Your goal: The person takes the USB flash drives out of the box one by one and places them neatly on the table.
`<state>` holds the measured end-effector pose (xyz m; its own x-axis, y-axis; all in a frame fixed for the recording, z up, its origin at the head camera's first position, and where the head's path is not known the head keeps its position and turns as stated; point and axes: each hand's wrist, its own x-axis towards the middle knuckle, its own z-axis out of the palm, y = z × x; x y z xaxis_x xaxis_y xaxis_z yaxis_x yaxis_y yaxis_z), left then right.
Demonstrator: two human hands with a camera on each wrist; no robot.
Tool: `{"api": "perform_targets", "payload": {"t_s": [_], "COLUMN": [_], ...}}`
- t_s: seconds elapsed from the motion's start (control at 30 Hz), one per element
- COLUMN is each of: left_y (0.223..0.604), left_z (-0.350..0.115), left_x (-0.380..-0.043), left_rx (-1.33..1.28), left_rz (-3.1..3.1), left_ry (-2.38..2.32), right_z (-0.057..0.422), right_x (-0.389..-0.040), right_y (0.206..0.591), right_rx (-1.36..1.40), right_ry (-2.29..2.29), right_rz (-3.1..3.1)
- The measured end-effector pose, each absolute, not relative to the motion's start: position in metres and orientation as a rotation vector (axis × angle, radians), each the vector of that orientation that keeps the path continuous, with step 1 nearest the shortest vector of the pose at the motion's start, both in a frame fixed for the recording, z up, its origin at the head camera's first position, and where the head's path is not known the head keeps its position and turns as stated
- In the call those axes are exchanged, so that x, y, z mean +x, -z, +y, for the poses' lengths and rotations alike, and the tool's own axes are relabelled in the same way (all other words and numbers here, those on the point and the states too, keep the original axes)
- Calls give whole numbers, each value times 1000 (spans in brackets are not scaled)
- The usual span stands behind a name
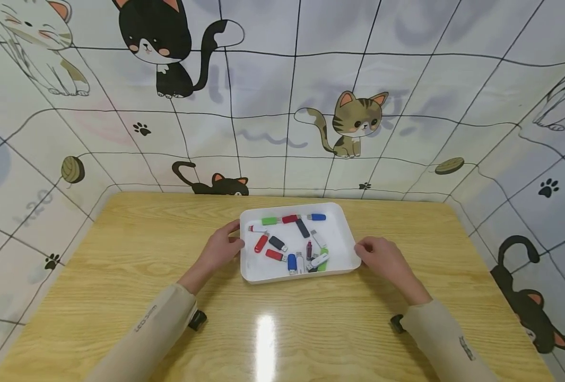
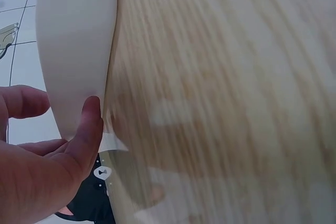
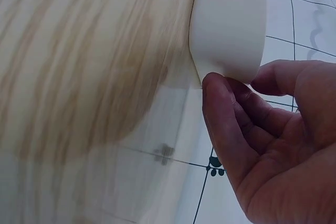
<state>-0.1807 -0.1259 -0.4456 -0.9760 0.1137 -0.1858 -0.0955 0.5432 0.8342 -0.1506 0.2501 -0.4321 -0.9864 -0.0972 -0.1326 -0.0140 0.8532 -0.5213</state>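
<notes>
On the wood-grained counter point(image 1: 330, 329), the white tray point(image 1: 255, 268) of USB sticks point(image 1: 261, 243) — likely light, stiff and slick — is pinched by left grip point(image 1: 221, 246) and right grip point(image 1: 383, 257) at opposite ends, probably best held there.

The right hand point(image 3: 283, 145) pinches 1 corner of the white tray point(image 3: 228, 24) in its bent fingers. The tray meets a shiny wooden table point(image 3: 79, 56); beyond, a lined wall point(image 3: 307, 35) bears 1 dark paw print point(image 3: 215, 164).
</notes>
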Motion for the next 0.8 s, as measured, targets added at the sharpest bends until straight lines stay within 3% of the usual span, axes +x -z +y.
{"api": "perform_targets", "payload": {"t_s": [0.27, 0.63, 0.8], "left_y": [448, 452, 453], "left_z": [-127, -136, -135], "left_x": [-181, -173, -171], "left_rx": [-5, -9, 4], "left_rz": [2548, 2502, 2475], "left_ry": [-1467, -1494, -1484], "right_z": [250, 224, 213], "right_x": [-146, -150, -155], "right_y": [428, 409, 409], "right_rx": [-210, -1068, -1263], "right_ry": [790, 494, 330], "right_rz": [3098, 3108, 2999]}}
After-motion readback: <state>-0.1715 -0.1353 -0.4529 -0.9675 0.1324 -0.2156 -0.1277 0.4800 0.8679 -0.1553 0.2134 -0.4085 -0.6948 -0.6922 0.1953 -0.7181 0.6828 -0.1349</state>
